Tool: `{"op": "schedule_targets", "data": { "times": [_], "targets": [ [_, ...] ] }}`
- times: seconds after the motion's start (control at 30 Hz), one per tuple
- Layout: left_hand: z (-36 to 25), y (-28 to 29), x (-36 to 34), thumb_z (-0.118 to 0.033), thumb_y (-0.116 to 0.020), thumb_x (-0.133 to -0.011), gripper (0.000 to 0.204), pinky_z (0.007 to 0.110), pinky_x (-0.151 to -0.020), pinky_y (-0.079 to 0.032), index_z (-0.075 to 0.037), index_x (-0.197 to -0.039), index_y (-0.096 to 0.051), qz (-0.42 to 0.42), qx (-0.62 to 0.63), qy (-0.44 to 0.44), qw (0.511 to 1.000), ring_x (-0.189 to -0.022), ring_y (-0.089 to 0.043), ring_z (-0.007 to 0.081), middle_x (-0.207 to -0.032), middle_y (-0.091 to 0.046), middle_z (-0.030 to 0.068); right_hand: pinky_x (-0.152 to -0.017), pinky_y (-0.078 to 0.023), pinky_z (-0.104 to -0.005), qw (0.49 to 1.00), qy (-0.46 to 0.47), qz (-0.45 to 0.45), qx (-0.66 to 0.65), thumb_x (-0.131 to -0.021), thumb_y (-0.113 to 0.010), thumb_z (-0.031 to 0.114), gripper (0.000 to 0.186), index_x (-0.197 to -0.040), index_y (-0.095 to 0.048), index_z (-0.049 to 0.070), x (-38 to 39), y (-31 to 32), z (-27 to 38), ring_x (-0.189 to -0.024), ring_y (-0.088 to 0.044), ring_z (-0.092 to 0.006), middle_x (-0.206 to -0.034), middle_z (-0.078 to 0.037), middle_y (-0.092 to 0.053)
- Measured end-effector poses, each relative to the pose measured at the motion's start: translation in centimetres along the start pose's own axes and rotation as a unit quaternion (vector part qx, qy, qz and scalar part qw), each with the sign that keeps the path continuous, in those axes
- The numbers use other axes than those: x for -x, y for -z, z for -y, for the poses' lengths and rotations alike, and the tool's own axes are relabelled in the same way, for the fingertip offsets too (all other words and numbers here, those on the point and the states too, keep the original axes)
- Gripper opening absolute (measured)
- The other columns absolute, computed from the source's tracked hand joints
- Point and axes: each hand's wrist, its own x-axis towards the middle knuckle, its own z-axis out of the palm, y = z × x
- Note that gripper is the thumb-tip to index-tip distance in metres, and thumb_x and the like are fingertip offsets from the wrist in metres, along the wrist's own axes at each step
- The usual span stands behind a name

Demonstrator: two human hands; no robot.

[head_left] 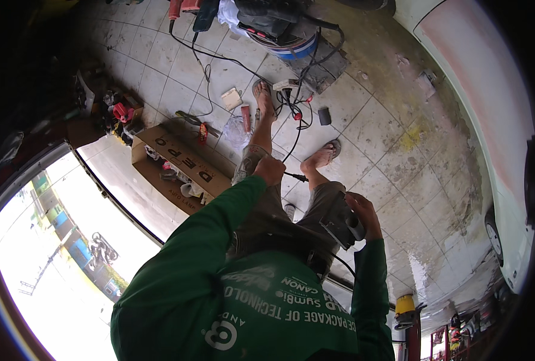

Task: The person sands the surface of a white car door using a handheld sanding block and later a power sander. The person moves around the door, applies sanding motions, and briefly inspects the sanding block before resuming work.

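Observation:
My left hand is closed in front of my left knee, gripping a black power cord. From that fist a black plug end sticks out to the right. Above my right thigh, my right hand is wrapped round a dark grey power tool with a round tube-like port; its kind is unclear. A black cord runs down beside my waist near the tool. Between my feet, black cables lie tangled around a pale power strip with red plugs.
A long cardboard box holding assorted items stands at left. Ahead is a blue-and-white bucket with black gear on top. A sandpaper block, a beige square and a reddish tube lie on the tiles. A car body borders the right.

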Motion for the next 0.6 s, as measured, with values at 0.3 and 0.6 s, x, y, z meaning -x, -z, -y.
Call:
{"op": "schedule_targets", "data": {
  "times": [0.3, 0.6],
  "targets": [
    [3.9, -1.6, 0.7, -0.019, -0.058, -0.09, 0.025, 0.051, -0.095, -0.053, -0.012, -0.109, -0.073, -0.064, 0.254, 0.181, 0.948, -0.109, -0.069, 0.0362, -0.11, -0.071, 0.0146, -0.078, -0.054, -0.0285, 0.996, -0.034, 0.067, 0.057, -0.092, -0.075, 0.035, 0.074, -0.149, -0.045, -0.002, -6.1, -6.1, 2.5, -0.088, -0.068, -0.0152, -0.102, -0.015, -0.074],
    [12.0, -8.1, -9.4, -0.028, -0.061, -0.09, 0.028, 0.045, -0.088, -0.058, -0.011, -0.105, -0.077, -0.095, 0.215, 0.245, 0.941, -0.109, -0.071, 0.031, -0.11, -0.076, 0.0136, -0.079, -0.053, -0.0315, 0.973, -0.038, 0.013, 0.227, -0.089, -0.076, 0.037, 0.09, -0.158, -0.032, -0.001, -16.5, -16.0, 7.2, -0.084, -0.063, -0.0151, -0.105, -0.013, -0.07]
  ]
}}
